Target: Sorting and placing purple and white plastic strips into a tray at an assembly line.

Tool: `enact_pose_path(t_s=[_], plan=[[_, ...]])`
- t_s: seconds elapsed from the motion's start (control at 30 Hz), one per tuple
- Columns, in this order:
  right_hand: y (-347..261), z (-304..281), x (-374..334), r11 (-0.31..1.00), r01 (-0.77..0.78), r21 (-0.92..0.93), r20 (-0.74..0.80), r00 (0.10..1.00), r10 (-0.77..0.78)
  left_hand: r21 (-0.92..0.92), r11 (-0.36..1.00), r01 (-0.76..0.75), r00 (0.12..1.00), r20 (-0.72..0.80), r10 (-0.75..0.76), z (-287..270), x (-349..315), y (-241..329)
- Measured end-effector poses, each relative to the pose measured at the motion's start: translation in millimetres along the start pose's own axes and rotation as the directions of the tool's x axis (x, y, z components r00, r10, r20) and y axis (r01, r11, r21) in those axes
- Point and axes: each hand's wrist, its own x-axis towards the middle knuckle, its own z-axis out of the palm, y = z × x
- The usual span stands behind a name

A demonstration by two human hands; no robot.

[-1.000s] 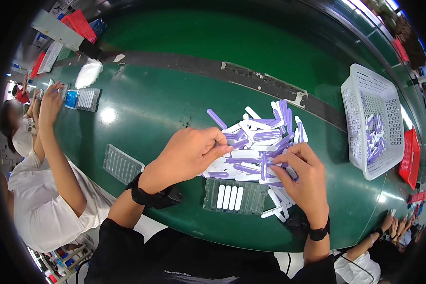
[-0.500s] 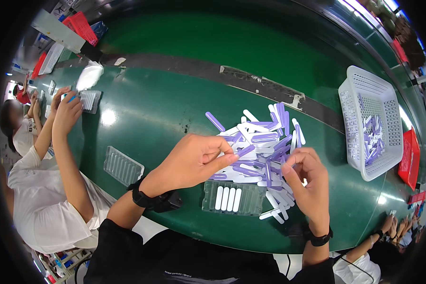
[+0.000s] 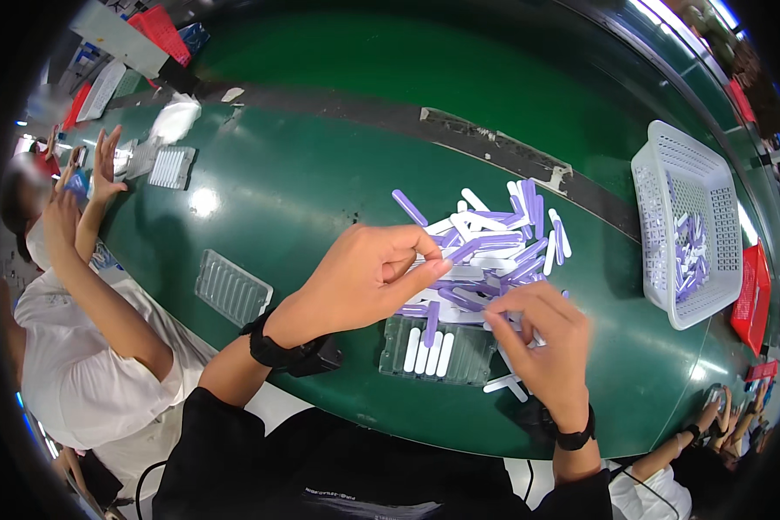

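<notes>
My left hand (image 3: 381, 270) pinches one end of a slim purple strip with rounded ends (image 3: 466, 250), held over a loose heap of purple and white strips (image 3: 496, 260). At the heap's near right, my right hand (image 3: 542, 334) is closed, thumb against forefinger. The tips meet beside another purple strip (image 3: 461, 300); whether they grip it is unclear. Below both hands lies a clear plastic tray (image 3: 475, 357). Several white strips (image 3: 427, 354) stand side by side in its left part, and one purple strip (image 3: 431, 324) lies crosswise over its far rim.
Left of my left forearm lies a second clear tray (image 3: 234, 288). A white basket (image 3: 650, 217) of strips stands at the right, beside a red bin (image 3: 751, 299). At the left, a co-worker's raised hands (image 3: 104, 169) are near a filled tray (image 3: 172, 167).
My right hand has come down and left toward the heap, its fingertips closing. A purple strip now lies over the tray's far rim. The co-worker's hands have lifted away from their tray.
</notes>
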Motion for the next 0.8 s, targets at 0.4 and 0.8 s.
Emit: enact_pose_path(t_s=[0.4,0.8], plan=[[-9.3,19.6,12.8,0.86,0.406,-0.309,0.332,0.893,-0.302,-0.077,0.997,-0.014,1.0,0.015,0.015,0.4,-5.0,-0.9],[1.4,-8.9,-3.0,0.964,-0.149,0.222,0.351,0.934,0.064,-0.104,0.992,-0.077,0.99,0.106,0.088,-0.5,-2.7,0.1]])
